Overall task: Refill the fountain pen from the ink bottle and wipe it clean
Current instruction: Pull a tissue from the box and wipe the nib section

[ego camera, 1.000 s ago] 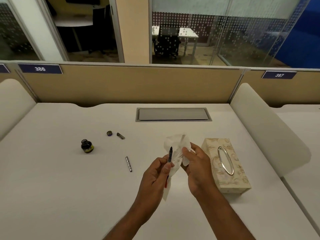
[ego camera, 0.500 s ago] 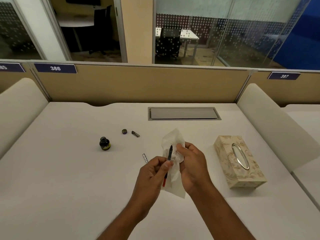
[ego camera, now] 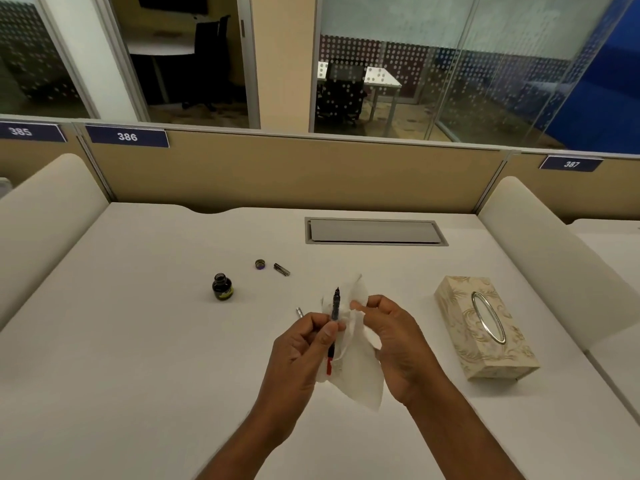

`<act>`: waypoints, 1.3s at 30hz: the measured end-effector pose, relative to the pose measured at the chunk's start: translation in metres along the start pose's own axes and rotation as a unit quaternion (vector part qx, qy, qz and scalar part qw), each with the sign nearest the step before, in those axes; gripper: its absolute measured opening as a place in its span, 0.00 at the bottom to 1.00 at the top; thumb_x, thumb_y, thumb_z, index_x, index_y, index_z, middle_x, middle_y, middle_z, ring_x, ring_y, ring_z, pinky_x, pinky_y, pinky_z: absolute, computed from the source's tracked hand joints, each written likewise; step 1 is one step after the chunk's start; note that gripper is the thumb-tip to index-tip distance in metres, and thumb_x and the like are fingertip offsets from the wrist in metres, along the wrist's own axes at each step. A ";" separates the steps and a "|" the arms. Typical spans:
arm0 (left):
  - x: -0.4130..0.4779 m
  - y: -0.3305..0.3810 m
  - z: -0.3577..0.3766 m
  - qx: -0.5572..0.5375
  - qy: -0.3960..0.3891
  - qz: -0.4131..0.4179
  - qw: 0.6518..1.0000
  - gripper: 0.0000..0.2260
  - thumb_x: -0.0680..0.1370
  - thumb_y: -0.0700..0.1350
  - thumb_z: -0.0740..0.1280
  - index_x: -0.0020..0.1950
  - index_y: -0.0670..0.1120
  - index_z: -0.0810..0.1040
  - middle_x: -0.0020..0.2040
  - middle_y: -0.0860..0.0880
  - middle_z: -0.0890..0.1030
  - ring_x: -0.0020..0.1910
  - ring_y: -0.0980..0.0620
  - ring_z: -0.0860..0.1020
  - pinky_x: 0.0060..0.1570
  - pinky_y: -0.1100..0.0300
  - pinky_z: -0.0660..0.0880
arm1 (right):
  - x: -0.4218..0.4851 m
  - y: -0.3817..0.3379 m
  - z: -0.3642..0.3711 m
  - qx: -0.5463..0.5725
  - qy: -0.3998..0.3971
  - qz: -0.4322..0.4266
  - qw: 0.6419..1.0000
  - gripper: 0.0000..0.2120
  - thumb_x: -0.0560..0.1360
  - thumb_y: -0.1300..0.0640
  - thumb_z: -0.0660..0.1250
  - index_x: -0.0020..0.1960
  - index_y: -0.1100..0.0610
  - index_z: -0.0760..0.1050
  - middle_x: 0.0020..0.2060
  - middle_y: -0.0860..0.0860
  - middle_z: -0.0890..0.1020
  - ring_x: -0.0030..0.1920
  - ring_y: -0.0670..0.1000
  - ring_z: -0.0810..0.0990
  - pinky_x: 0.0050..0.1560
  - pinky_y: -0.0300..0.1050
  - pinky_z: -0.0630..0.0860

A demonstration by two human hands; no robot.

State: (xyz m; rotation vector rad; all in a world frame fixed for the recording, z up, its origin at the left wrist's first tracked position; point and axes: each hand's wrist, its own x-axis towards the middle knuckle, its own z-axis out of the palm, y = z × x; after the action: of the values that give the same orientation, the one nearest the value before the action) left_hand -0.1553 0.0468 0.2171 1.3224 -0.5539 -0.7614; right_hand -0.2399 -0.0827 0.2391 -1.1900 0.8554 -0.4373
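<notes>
Item 1. Fountain pen (ego camera: 335, 308), barrel removed: dark nib section pointing up and away, red end at the bottom. Pinched at mid-length between thumb and fingertips of the left hand (ego camera: 301, 355), above the desk (ego camera: 138, 341).

Item 2. Tissue (ego camera: 362, 377), white, crumpled. Lies directly behind the pen at the grip and hangs below it. The right hand (ego camera: 398, 348), just right of the grip, holds its upper edge with curled thumb and fingers; whether the tissue touches the nib cannot be told.

Item 3. Ink bottle (ego camera: 222, 287), small, dark, open, upright. Stands left of the grip and farther from the person, well apart.

Item 4. Bottle cap (ego camera: 260, 264), lying beyond the bottle, up and left of the grip.

Item 5. Short metal pen part (ego camera: 281, 269), just beside the cap, on its right.

Item 6. Second metal pen part (ego camera: 299, 312), mostly hidden behind the left fingers, just left of the grip.

Item 7. Tissue box (ego camera: 485, 330), patterned, oval opening on top. Right of the grip, beyond the right hand.

Item 8. Grey cable hatch (ego camera: 375, 231), set in the desk beyond the grip.
</notes>
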 end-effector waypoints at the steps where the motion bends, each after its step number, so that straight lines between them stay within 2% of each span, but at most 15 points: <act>1: -0.001 0.001 0.000 -0.007 0.002 0.004 1.000 0.11 0.78 0.54 0.66 0.49 0.51 0.85 0.46 0.54 0.86 0.45 0.60 0.81 0.43 0.69 0.78 | 0.000 0.000 -0.003 0.018 -0.012 0.023 1.000 0.11 0.76 0.54 0.71 0.54 0.60 0.81 0.52 0.58 0.86 0.49 0.54 0.83 0.50 0.52 0.81; 4: -0.005 0.001 0.006 -0.005 0.012 0.017 1.000 0.10 0.78 0.53 0.66 0.49 0.51 0.85 0.46 0.54 0.86 0.46 0.60 0.82 0.46 0.69 0.78 | -0.001 -0.004 -0.011 0.074 -0.042 0.077 0.993 0.19 0.76 0.55 0.73 0.60 0.66 0.77 0.59 0.62 0.83 0.53 0.58 0.81 0.62 0.62 0.78; 6: -0.008 0.002 0.012 -0.003 0.020 0.021 1.000 0.09 0.78 0.53 0.66 0.48 0.52 0.85 0.46 0.54 0.86 0.47 0.60 0.82 0.47 0.69 0.77 | 0.000 -0.007 -0.017 0.098 -0.067 0.092 0.989 0.17 0.76 0.57 0.73 0.58 0.67 0.78 0.59 0.64 0.83 0.52 0.61 0.81 0.65 0.68 0.74; 7: -0.009 0.002 0.016 -0.004 0.023 0.021 1.000 0.09 0.78 0.52 0.66 0.48 0.52 0.85 0.46 0.54 0.86 0.46 0.60 0.82 0.47 0.69 0.77 | 0.001 -0.009 -0.020 0.108 -0.082 0.092 0.986 0.13 0.76 0.58 0.72 0.56 0.66 0.79 0.56 0.65 0.83 0.51 0.61 0.82 0.65 0.68 0.74; 11: -0.012 0.007 0.031 0.001 0.040 0.012 0.999 0.10 0.78 0.53 0.66 0.47 0.50 0.85 0.44 0.53 0.85 0.43 0.60 0.81 0.43 0.69 0.77 | 0.004 -0.013 -0.032 0.111 -0.091 0.067 0.987 0.05 0.74 0.62 0.73 0.48 0.63 0.81 0.47 0.63 0.85 0.45 0.59 0.84 0.54 0.59 0.82; 15: -0.014 0.013 0.043 0.014 0.069 0.001 0.998 0.12 0.76 0.54 0.67 0.48 0.49 0.85 0.44 0.53 0.86 0.42 0.59 0.82 0.40 0.63 0.80 | 0.008 -0.013 -0.040 0.049 -0.032 -0.008 0.998 0.08 0.73 0.63 0.74 0.50 0.66 0.80 0.48 0.65 0.84 0.43 0.56 0.83 0.53 0.57 0.82; 17: -0.017 0.015 0.051 0.029 0.075 -0.002 0.997 0.12 0.76 0.55 0.67 0.48 0.49 0.85 0.43 0.52 0.86 0.42 0.58 0.82 0.40 0.62 0.80 | 0.008 -0.014 -0.043 0.031 -0.016 -0.046 0.998 0.08 0.73 0.64 0.74 0.50 0.65 0.80 0.47 0.64 0.84 0.43 0.56 0.83 0.49 0.54 0.83; 20: -0.021 0.018 0.060 0.038 0.081 0.000 0.996 0.12 0.77 0.55 0.67 0.49 0.48 0.84 0.43 0.53 0.86 0.41 0.60 0.83 0.39 0.64 0.79 | 0.005 -0.014 -0.047 -0.017 -0.005 -0.107 0.994 0.09 0.73 0.63 0.74 0.50 0.54 0.81 0.44 0.53 0.87 0.44 0.52 0.86 0.42 0.42 0.83; 23: -0.026 0.021 0.069 0.043 0.088 0.005 0.995 0.11 0.77 0.55 0.67 0.48 0.50 0.84 0.44 0.53 0.87 0.42 0.60 0.83 0.38 0.68 0.78 | 0.003 -0.013 -0.053 -0.081 -0.003 -0.170 0.982 0.21 0.75 0.62 0.73 0.61 0.42 0.75 0.50 0.40 0.84 0.46 0.40 0.85 0.34 0.31 0.79; 25: -0.029 0.022 0.074 0.044 0.090 0.008 0.995 0.09 0.78 0.53 0.67 0.47 0.50 0.85 0.45 0.53 0.87 0.42 0.60 0.83 0.38 0.70 0.77 | 0.001 -0.014 -0.059 -0.115 -0.021 -0.197 0.973 0.22 0.77 0.62 0.71 0.63 0.39 0.76 0.52 0.39 0.83 0.46 0.42 0.85 0.36 0.33 0.80; 28: -0.031 0.022 0.079 0.042 0.096 0.016 0.994 0.10 0.79 0.52 0.67 0.49 0.48 0.85 0.44 0.54 0.86 0.41 0.61 0.81 0.38 0.71 0.76 | -0.004 -0.013 -0.068 -0.121 -0.062 -0.186 0.973 0.14 0.79 0.63 0.67 0.51 0.44 0.85 0.49 0.42 0.86 0.49 0.47 0.84 0.47 0.40 0.81; 31: -0.031 0.021 0.081 0.049 0.102 0.019 0.993 0.10 0.79 0.53 0.67 0.49 0.49 0.85 0.43 0.55 0.85 0.41 0.62 0.81 0.39 0.71 0.76 | -0.007 -0.014 -0.076 -0.116 -0.135 -0.173 0.969 0.07 0.80 0.52 0.67 0.52 0.48 0.85 0.50 0.44 0.86 0.50 0.47 0.84 0.52 0.45 0.81; 32: -0.031 0.019 0.080 0.053 0.103 0.016 0.993 0.10 0.79 0.54 0.66 0.48 0.50 0.84 0.43 0.55 0.85 0.42 0.62 0.81 0.39 0.70 0.76 | -0.007 -0.015 -0.078 -0.117 -0.163 -0.171 0.965 0.08 0.79 0.48 0.68 0.53 0.47 0.85 0.51 0.45 0.86 0.51 0.47 0.84 0.53 0.45 0.81; 35: -0.029 0.016 0.075 0.068 0.095 0.004 0.993 0.10 0.82 0.54 0.64 0.50 0.53 0.84 0.46 0.53 0.86 0.45 0.58 0.83 0.43 0.68 0.78 | -0.006 -0.016 -0.083 -0.163 -0.191 -0.180 0.951 0.12 0.72 0.42 0.73 0.54 0.43 0.83 0.53 0.41 0.85 0.53 0.45 0.84 0.51 0.41 0.82; 39: -0.021 0.015 0.062 0.090 0.082 0.001 0.993 0.10 0.82 0.55 0.63 0.50 0.57 0.83 0.47 0.53 0.86 0.47 0.57 0.82 0.47 0.67 0.78 | 0.001 -0.014 -0.074 -0.191 -0.166 -0.194 0.948 0.07 0.74 0.48 0.74 0.52 0.45 0.84 0.51 0.42 0.86 0.51 0.44 0.84 0.47 0.41 0.80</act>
State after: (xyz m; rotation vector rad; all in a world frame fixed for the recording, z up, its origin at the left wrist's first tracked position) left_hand -0.2125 0.0235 0.2446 1.5362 -0.5008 -0.6043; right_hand -0.2947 -0.1341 0.2429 -1.7475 0.4180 -0.3794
